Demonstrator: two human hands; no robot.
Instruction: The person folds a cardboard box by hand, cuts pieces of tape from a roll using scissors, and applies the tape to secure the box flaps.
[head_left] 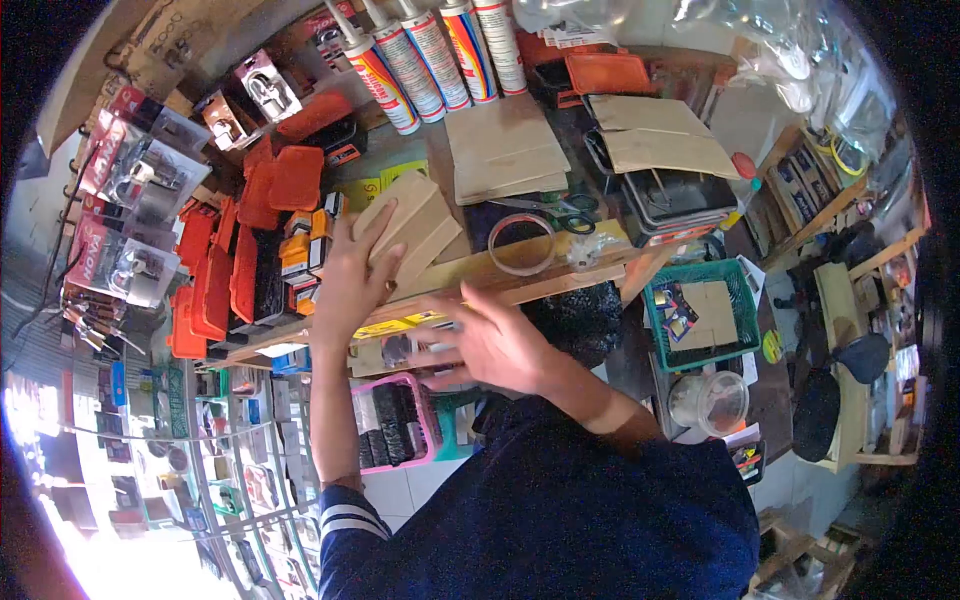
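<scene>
My left hand [350,275] is at the workbench edge, its fingers against a folded piece of brown cardboard [425,215]; it appears to grip the cardboard's near left side. In front of the bench edge, my right hand [495,345] is raised with its fingers spread, slightly blurred and with nothing visible in it. Beyond the hands, flat cardboard sheets [505,150] lie stacked on the bench. A roll of tape [521,244] rests near the edge, beside scissors with dark green handles [575,213] and a small clear plastic bag [592,250].
Orange-lidded boxes [215,280] and small orange-and-black boxes [300,250] line the left. Sealant tubes [425,65] stand at the back. More cardboard [665,150] covers black containers on the right. Below are a pink basket [433,420], a green basket [750,300] and a clear tub [722,402].
</scene>
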